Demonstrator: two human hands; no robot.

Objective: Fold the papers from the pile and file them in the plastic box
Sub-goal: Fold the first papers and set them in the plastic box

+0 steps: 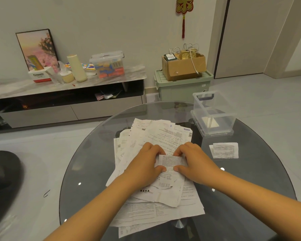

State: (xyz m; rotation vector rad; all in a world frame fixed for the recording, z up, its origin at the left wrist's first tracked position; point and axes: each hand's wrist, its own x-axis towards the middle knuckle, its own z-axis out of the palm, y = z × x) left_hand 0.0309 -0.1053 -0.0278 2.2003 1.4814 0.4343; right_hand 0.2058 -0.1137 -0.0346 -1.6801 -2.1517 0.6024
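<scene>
Head view shows your left hand (146, 162) and right hand (193, 160) pinching a folded receipt (171, 161) over the paper pile (156, 193); its long axis runs left-right. The plastic box (214, 115) lies beyond, nearer your right hand.

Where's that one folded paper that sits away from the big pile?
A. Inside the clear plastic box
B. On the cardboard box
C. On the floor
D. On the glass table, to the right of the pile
D: the folded paper lies on the glass table, right of the pile, in front of the clear plastic box.
</scene>
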